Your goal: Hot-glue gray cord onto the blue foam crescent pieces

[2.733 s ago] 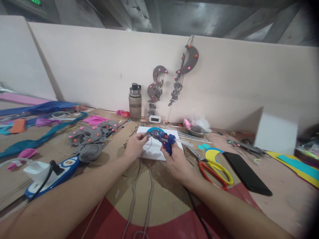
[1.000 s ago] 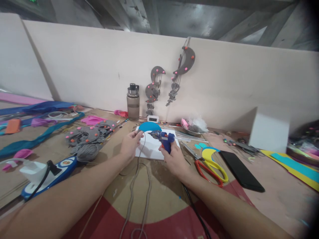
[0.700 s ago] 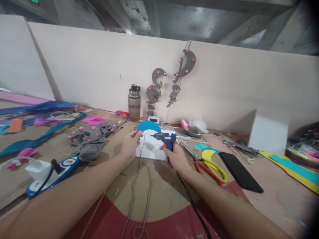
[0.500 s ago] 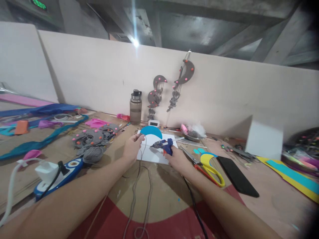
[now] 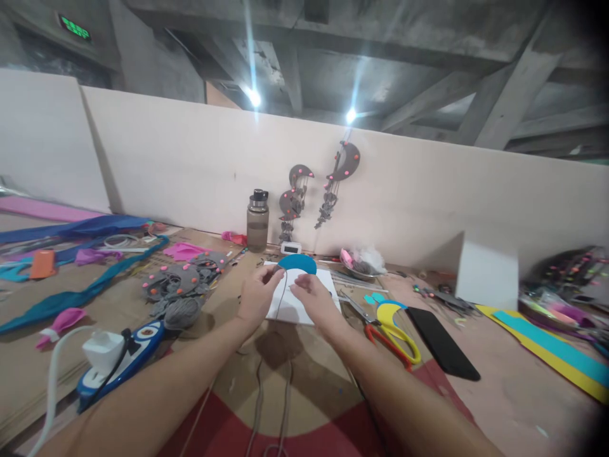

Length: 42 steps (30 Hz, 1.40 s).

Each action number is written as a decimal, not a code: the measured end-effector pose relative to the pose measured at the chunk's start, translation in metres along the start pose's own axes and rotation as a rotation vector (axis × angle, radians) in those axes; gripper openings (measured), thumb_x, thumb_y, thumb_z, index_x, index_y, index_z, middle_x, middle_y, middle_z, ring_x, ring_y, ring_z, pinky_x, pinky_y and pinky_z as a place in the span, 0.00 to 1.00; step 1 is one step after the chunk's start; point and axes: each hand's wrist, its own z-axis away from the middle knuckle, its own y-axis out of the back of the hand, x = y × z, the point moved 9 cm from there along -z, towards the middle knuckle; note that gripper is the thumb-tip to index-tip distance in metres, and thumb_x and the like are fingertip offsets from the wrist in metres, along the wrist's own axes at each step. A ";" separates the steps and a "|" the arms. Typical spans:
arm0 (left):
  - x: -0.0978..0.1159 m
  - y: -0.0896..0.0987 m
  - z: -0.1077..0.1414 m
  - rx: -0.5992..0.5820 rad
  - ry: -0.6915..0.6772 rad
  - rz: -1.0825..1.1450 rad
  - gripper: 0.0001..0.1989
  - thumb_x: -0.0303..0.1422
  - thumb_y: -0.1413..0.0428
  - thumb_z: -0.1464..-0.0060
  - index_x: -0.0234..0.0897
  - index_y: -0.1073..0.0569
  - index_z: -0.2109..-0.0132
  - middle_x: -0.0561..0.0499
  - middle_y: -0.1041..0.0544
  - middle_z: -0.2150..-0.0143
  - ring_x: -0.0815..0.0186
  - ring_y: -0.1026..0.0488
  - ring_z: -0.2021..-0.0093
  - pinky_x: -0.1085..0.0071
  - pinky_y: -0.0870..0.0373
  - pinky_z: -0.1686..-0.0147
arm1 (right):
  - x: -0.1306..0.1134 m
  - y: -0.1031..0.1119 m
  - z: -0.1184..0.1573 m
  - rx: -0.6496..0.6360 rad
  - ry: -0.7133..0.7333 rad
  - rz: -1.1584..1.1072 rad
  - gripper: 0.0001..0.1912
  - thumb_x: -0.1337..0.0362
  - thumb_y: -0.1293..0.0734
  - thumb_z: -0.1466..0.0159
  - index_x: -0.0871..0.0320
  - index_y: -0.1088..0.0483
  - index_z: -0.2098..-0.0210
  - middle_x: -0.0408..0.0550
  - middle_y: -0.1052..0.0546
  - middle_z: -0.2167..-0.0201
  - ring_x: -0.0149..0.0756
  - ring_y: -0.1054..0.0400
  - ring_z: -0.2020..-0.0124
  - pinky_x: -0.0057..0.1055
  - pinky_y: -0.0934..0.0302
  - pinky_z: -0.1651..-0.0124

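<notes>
My left hand (image 5: 261, 291) is closed in a pinch on a strand of grey yarn (image 5: 284, 292). Its fingertips are at the left tip of a blue crescent (image 5: 299, 263); I cannot tell whether they grip that too. The yarn hangs from the fingers over a white sheet (image 5: 297, 312) and trails toward me. Just right of the strand, my right hand (image 5: 314, 298) has bent fingers set apart, with nothing visible in them. The glue gun is mostly hidden; only a small dark blue bit shows behind the right hand.
Scissors (image 5: 397, 336) and a black phone (image 5: 442, 343) lie right. A bottle (image 5: 257, 222) stands by the back board, where grey moon hangings (image 5: 349, 162) hang. Left are a grey yarn ball (image 5: 181, 312), grey felt pieces (image 5: 174, 282) and a power strip (image 5: 137, 349) with a white plug.
My right hand has let go of the blue glue gun and moved left, close to the yarn and my left hand. The blue crescent has shifted slightly right. The view has tilted up.
</notes>
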 end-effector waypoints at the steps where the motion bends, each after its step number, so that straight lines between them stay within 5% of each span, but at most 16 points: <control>1: 0.005 0.000 0.001 0.000 -0.009 -0.010 0.14 0.40 0.45 0.52 0.35 0.24 0.63 0.50 0.23 0.66 0.65 0.29 0.65 0.72 0.37 0.63 | 0.005 -0.008 -0.003 0.005 -0.080 -0.166 0.16 0.60 0.33 0.47 0.57 0.38 0.61 0.50 0.29 0.59 0.37 0.33 0.58 0.34 0.42 0.55; 4: 0.013 0.003 0.002 0.009 -0.007 -0.023 0.13 0.40 0.45 0.51 0.35 0.24 0.63 0.50 0.23 0.67 0.65 0.29 0.66 0.71 0.36 0.63 | 0.005 -0.031 -0.008 -0.010 -0.190 -0.534 0.18 0.61 0.31 0.50 0.56 0.39 0.62 0.43 0.28 0.69 0.31 0.32 0.70 0.31 0.40 0.63; 8: 0.016 0.003 0.000 0.002 0.002 -0.013 0.14 0.40 0.45 0.51 0.35 0.25 0.62 0.50 0.23 0.66 0.65 0.28 0.65 0.71 0.36 0.62 | -0.003 -0.038 -0.009 -0.029 -0.168 -0.649 0.14 0.60 0.30 0.52 0.56 0.38 0.70 0.35 0.36 0.79 0.21 0.48 0.84 0.23 0.49 0.78; 12: 0.012 0.000 0.000 -0.019 0.026 0.057 0.14 0.40 0.44 0.51 0.35 0.25 0.62 0.49 0.23 0.65 0.66 0.29 0.64 0.72 0.36 0.63 | -0.005 -0.025 -0.010 0.055 -0.084 -0.562 0.11 0.59 0.31 0.50 0.58 0.35 0.74 0.36 0.39 0.80 0.21 0.52 0.82 0.22 0.57 0.82; 23: -0.008 -0.020 0.010 -0.056 0.168 0.351 0.13 0.40 0.43 0.52 0.33 0.26 0.65 0.51 0.27 0.70 0.76 0.42 0.79 0.76 0.47 0.79 | 0.000 -0.007 -0.009 0.178 0.021 -0.508 0.10 0.57 0.34 0.46 0.57 0.34 0.72 0.39 0.34 0.75 0.25 0.44 0.76 0.24 0.50 0.75; 34: -0.013 -0.031 0.014 -0.092 0.262 0.550 0.11 0.39 0.42 0.53 0.33 0.28 0.69 0.53 0.28 0.71 0.77 0.41 0.80 0.76 0.45 0.78 | 0.003 -0.006 -0.012 0.141 -0.015 -0.532 0.09 0.59 0.33 0.49 0.57 0.34 0.72 0.40 0.31 0.74 0.26 0.40 0.75 0.23 0.49 0.75; 42: -0.028 -0.056 0.016 -0.330 0.503 0.900 0.10 0.35 0.40 0.53 0.33 0.32 0.71 0.55 0.32 0.75 0.80 0.47 0.82 0.79 0.48 0.82 | -0.001 0.001 -0.023 -0.016 -0.008 -0.566 0.11 0.61 0.29 0.53 0.58 0.33 0.75 0.38 0.34 0.77 0.23 0.46 0.80 0.23 0.51 0.77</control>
